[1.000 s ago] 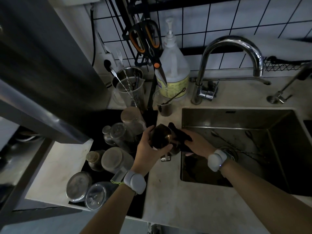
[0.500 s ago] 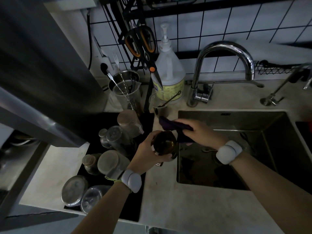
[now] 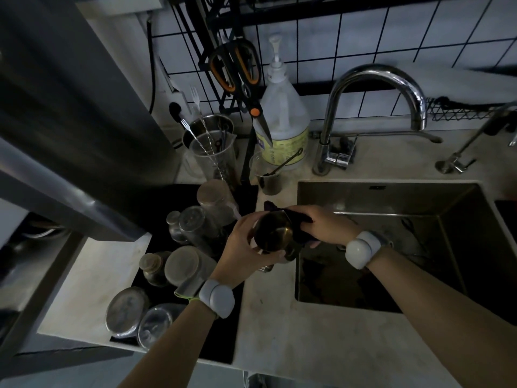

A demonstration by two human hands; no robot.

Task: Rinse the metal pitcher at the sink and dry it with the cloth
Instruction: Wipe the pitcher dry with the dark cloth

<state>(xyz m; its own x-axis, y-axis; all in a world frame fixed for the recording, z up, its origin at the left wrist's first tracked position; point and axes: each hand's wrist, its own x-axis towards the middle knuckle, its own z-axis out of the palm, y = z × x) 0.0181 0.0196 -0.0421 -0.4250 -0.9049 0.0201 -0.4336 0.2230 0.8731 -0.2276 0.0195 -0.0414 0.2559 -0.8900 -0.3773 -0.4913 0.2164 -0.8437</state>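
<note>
- Where the pale speckled stone counter [image 3: 293, 340] is cut away at 3 o'clock, a deep rectangular steel sink [image 3: 386, 197] sits dark; what lies in its basin is too dim to tell.
- At 12 o'clock a polished chrome gooseneck tap [image 3: 375, 79] arches over the sink's back rim, before white square tiles [image 3: 335, 40] with dark grout.
- At 9 o'clock a flat black draining mat [image 3: 223, 343] holds a crowd of upturned glass jars and round metal lids [image 3: 126, 312], leaving little bare mat.
- At 11 o'clock a tall clear measuring jug [image 3: 215, 155] holds long thin utensils; beside it stands a translucent pump bottle with a yellow label [image 3: 284, 116].
- At centre, over the sink's left rim, the small dark brassy metal pitcher [image 3: 272, 233] is tilted, its mouth toward the camera.
- Left hand [image 3: 240, 247] wraps the pitcher's body, fingers clenched round it.
- Right hand [image 3: 321, 225] presses a crumpled dark purple cloth [image 3: 296, 219] against the pitcher's right side, grasping it.
- Bare counter lies open at 6 o'clock.
</note>
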